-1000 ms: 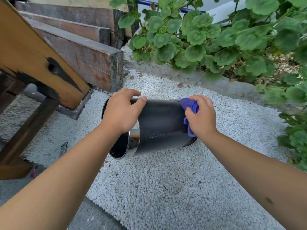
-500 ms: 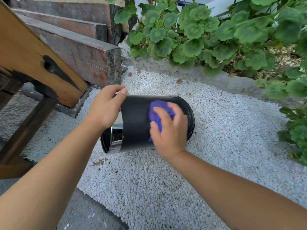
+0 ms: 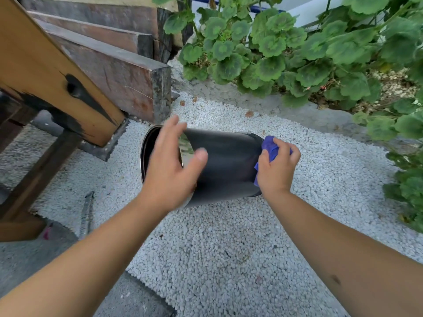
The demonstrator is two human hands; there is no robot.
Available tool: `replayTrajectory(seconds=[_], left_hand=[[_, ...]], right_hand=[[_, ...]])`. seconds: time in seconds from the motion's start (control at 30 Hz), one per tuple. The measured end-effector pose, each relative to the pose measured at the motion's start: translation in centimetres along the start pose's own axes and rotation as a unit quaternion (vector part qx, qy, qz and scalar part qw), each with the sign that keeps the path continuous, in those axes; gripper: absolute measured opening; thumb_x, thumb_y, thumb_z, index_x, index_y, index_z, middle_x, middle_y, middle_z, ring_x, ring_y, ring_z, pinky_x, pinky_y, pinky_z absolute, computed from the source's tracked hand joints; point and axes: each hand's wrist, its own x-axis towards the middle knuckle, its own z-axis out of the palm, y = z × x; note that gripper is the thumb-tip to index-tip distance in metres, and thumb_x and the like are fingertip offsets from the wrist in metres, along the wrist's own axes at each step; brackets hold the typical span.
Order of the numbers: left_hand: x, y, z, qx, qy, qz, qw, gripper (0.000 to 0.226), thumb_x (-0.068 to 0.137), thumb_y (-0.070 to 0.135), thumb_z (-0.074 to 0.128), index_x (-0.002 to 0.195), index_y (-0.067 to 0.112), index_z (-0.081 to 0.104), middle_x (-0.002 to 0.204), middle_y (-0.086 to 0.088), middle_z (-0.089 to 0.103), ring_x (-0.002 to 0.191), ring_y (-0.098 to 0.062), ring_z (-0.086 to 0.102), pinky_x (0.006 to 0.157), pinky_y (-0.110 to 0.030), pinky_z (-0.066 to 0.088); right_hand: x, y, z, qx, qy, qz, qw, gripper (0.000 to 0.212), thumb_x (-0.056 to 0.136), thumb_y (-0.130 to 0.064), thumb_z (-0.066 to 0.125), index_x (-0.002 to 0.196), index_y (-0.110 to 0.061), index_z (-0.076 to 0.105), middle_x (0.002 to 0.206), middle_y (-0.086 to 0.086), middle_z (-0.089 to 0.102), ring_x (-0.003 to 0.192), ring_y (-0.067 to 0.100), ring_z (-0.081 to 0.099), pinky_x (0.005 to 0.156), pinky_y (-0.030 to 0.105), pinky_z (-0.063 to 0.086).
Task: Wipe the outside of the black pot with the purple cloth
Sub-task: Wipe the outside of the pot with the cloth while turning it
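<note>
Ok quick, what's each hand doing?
Left hand: open, fingers spread at the pot.
Right hand: holding the cloth against the pot.

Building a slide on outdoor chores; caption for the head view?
Right hand presses a purple cloth against the base end of a black pot lying on white gravel; left hand open near its rim.

Even, soft daylight; no hard shadows or glare. Left hand [image 3: 170,165] is motion-blurred, as is the pot [image 3: 226,165] wall beside it. Wide-angle distortion bends the edges. Gravel [image 3: 219,248] sharp.
</note>
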Motion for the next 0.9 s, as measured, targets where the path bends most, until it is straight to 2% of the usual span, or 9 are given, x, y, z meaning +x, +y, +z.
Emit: replayTrajectory(seconds=[0.07,0.13,0.27,0.37,0.53,0.63,0.73,0.8,0.9], left_hand=[[-1.7,-0.7,0.7,0.050,-0.086,0.107,0.989,0.083,0.088,0.053,0.052,0.151,0.010,0.021,0.164,-0.010,-0.001,0.150,-0.024,-0.008,0.119,-0.026,0.001],[-1.6,-1.0,1.2,0.053,-0.095,0.139,0.984,0.083,0.088,0.044,0.057,0.150,0.006,0.019,0.162,-0.016,-0.006,0.148,-0.032,-0.017,0.119,-0.028,-0.006],[0.7,-0.8,0.3,-0.041,-0.078,0.079,0.993,0.083,0.088,0.039,0.058,0.154,0.018,0.013,0.164,-0.006,-0.007,0.148,-0.022,-0.017,0.112,-0.008,-0.005],[2.2,-1.1,-1.0,-0.088,-0.063,0.032,0.994,0.080,0.085,0.047,0.058,0.150,0.040,0.012,0.163,0.009,-0.004,0.148,-0.011,-0.013,0.102,0.002,0.001],[4.1,-2.1,-1.9,-0.026,-0.016,-0.054,0.998,0.061,0.093,0.031,0.061,0.147,0.028,0.032,0.161,0.001,0.018,0.149,-0.016,0.012,0.114,-0.028,0.013],[4.8,-2.5,-2.3,-0.008,-0.001,-0.076,0.997,0.056,0.095,0.028,0.059,0.145,0.021,0.036,0.157,0.002,0.027,0.139,-0.006,0.025,0.105,-0.018,0.017],[4.9,-1.8,-1.7,-0.006,0.003,-0.065,0.998,0.052,0.096,0.030,0.057,0.143,0.018,0.038,0.153,0.003,0.032,0.131,-0.002,0.028,0.103,-0.018,0.019],[4.9,-1.2,-1.1,-0.004,0.013,-0.057,0.998,0.049,0.097,0.033,0.055,0.140,0.016,0.041,0.148,0.002,0.036,0.129,-0.003,0.032,0.101,-0.016,0.021],[5.1,-0.9,-0.6,-0.009,0.034,-0.061,0.998,0.042,0.098,0.037,0.051,0.134,0.015,0.047,0.139,0.005,0.041,0.124,-0.004,0.037,0.098,-0.013,0.023]], right_hand=[[0.8,-0.1,-0.2,0.004,0.005,0.028,1.000,0.033,0.092,-0.021,0.058,0.125,-0.021,0.053,0.136,-0.001,0.031,0.098,0.012,0.049,0.086,0.024,0.038],[1.5,-0.4,-0.5,0.009,-0.003,0.050,0.999,0.031,0.091,-0.019,0.059,0.121,-0.022,0.053,0.131,-0.002,0.032,0.085,0.006,0.051,0.082,0.023,0.038],[3.0,-2.3,-0.5,0.025,-0.031,0.063,0.997,0.025,0.085,-0.013,0.061,0.108,-0.022,0.054,0.122,-0.003,0.033,0.063,0.001,0.058,0.067,0.022,0.049],[3.7,-3.6,-0.5,0.000,-0.050,0.035,0.998,0.026,0.081,-0.014,0.062,0.103,-0.026,0.054,0.117,-0.002,0.035,0.066,-0.006,0.056,0.053,0.006,0.037],[5.0,-4.5,-0.7,-0.025,-0.112,-0.008,0.993,0.039,0.079,-0.016,0.062,0.115,-0.029,0.057,0.116,-0.002,0.037,0.079,-0.006,0.047,0.060,-0.001,0.033],[4.8,-4.3,-0.9,-0.042,-0.130,-0.077,0.988,0.043,0.080,-0.015,0.063,0.120,-0.030,0.057,0.127,-0.001,0.040,0.089,-0.003,0.048,0.070,-0.005,0.028],[4.4,-3.5,-1.5,-0.080,-0.121,-0.139,0.980,0.046,0.082,-0.012,0.061,0.125,-0.026,0.056,0.137,-0.001,0.038,0.100,0.009,0.049,0.084,0.020,0.040],[4.5,-3.5,-2.0,-0.072,-0.090,-0.086,0.990,0.046,0.082,-0.009,0.059,0.125,-0.024,0.057,0.138,0.000,0.039,0.099,0.013,0.052,0.085,0.029,0.045],[4.0,-5.8,-2.3,-0.011,-0.045,-0.061,0.997,0.044,0.080,-0.010,0.060,0.123,-0.022,0.058,0.136,-0.001,0.041,0.097,0.009,0.049,0.084,0.023,0.043]])
